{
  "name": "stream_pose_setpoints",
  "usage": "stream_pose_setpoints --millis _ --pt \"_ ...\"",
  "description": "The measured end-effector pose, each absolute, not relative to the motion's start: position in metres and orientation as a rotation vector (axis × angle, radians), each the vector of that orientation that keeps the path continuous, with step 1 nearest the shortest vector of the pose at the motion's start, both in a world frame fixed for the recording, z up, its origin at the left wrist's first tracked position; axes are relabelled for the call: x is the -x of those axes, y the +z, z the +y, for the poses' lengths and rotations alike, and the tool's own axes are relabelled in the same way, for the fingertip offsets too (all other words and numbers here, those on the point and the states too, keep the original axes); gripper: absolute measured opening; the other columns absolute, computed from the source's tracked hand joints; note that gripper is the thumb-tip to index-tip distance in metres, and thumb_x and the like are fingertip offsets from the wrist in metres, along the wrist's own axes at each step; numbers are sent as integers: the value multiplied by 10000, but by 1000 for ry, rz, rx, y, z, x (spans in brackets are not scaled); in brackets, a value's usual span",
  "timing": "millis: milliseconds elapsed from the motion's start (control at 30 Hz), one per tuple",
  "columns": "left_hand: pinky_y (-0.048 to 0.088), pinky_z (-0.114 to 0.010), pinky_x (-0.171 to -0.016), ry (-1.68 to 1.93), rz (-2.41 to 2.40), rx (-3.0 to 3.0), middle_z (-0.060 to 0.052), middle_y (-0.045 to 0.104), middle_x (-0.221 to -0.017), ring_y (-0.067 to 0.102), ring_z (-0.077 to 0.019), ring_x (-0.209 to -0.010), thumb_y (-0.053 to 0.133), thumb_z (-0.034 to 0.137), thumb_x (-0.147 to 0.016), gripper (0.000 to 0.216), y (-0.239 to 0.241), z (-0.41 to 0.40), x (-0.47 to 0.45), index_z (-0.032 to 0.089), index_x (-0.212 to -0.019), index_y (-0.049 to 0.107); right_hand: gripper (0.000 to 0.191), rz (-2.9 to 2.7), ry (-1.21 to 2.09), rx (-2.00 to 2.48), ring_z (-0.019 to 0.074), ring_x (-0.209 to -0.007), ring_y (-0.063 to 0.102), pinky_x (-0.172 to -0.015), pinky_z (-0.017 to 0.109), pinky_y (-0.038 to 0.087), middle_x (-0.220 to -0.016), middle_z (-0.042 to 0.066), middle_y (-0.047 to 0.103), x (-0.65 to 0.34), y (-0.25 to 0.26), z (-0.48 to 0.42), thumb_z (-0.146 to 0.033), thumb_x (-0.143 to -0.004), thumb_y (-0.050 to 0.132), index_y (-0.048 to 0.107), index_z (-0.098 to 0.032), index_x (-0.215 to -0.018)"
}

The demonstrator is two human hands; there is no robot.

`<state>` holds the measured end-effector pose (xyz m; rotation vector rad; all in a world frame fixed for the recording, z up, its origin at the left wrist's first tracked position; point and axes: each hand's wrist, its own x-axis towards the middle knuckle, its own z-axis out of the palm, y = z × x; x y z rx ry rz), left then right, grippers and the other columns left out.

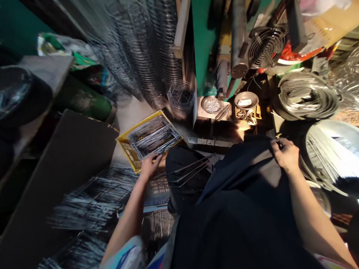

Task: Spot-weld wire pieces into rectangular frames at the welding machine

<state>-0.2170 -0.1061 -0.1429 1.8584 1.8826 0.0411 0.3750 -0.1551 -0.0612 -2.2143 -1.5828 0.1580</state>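
Note:
My left hand (pixel 150 165) is at the near edge of a yellow plastic basket (pixel 127 152), touching the bent metal wire pieces (pixel 153 135) that fill it. Its thumb stands apart from the fingers, whose tips are partly hidden. My right hand (pixel 286 154) is closed at the edge of the dark apron (pixel 242 175) over my right knee, with the cloth between thumb and fingers. A few thin wires (pixel 195 169) lie across my lap between the two knees.
Ahead stands a green machine (pixel 204 47) with a thick metal arm (pixel 238 34). Below it are a bowl of small shiny parts (pixel 212 104) and pliers (pixel 222 112). Stacked wire rings (pixel 135 45) rise behind the basket. Wire bundles (pixel 87 204) lie left; coiled strips (pixel 309 94) sit right.

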Motion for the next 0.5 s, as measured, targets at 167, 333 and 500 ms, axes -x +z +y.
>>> stream_pose_setpoints --millis 167,333,500 --pt "466 -329 -859 279 1532 -2137 -85 633 -952 587 -236 -924 493 507 -933 347 -92 -157 154 184 -912 619 353 -1504 163 2108 271 -894 646 -849 389 493 -907 113 727 -373 -65 -160 -465 -862 508 705 -172 -867" --pt "436 -301 -704 256 1443 -2157 -48 554 -737 539 -207 -738 464 460 -931 382 -79 -176 131 202 -661 544 334 -1443 272 1988 259 -907 642 -874 388 484 -918 95 730 -380 -69 -168 -457 -884 528 708 -176 -867" --pt "475 -262 -680 142 1283 -1901 -33 621 -714 602 -187 -701 537 594 -869 454 -56 -172 125 190 -700 654 306 -1349 468 1887 233 -895 657 -873 372 494 -956 76 733 -400 -72 -181 -445 -904 533 695 -186 -904"
